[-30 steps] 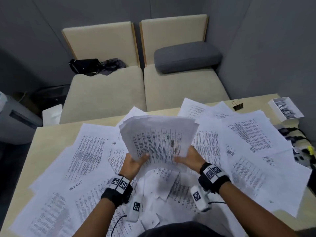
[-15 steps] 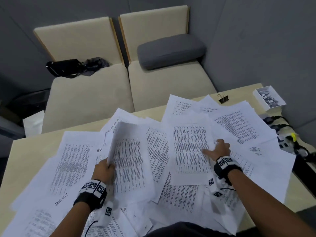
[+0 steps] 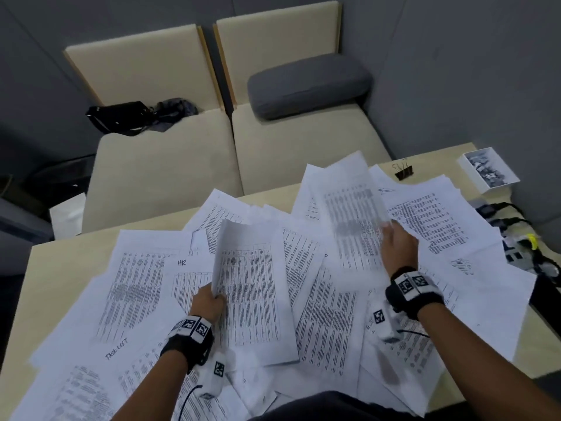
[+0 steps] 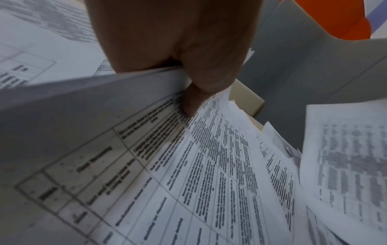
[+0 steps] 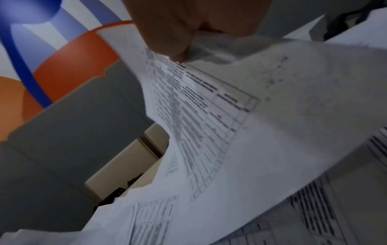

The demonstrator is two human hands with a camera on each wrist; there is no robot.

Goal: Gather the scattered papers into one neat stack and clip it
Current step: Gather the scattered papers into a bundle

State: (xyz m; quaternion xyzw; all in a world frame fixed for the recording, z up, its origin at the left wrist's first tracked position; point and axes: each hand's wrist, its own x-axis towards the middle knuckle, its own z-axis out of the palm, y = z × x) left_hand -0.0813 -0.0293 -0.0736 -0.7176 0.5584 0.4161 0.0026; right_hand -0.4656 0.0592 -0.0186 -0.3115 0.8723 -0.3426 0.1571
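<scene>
1. Head view, far left of the table (image 3: 45, 253): printed sheets lie fanned and overlapping, 1 of them marked "TASK LIST" (image 3: 117, 349) in pen and another marked "HR" (image 3: 181, 262), both left of the left hand (image 3: 209, 302).
2. The left hand pinches the left edge of a gathered stack (image 3: 255, 290), which sits left of the table's middle; that gripped edge curls upward while the rest of the stack rests on the loose papers (image 3: 328, 314) under it.
3. In the left wrist view the thumb (image 4: 209, 69) presses on top and a finger (image 4: 188, 102) curls beneath, so the stack (image 4: 209, 165) is clamped between them.
4. Right of the stack, the right hand (image 3: 399, 247) holds a single sheet (image 3: 352, 214) lifted off the pile and blurred; its far end reaches past the table's back edge.
5. The right wrist view shows the right hand (image 5: 188, 24) with its fingertips (image 5: 167, 44) closed on the sheet (image 5: 230, 124) near one edge.
6. Near the table's back right corner a black binder clip (image 3: 403, 171) stands clear of the papers, and right of it sits a white box (image 3: 488, 170); I cannot tell what it contains.
7. Dark cables (image 3: 516, 226) lie along the table's right edge.
</scene>
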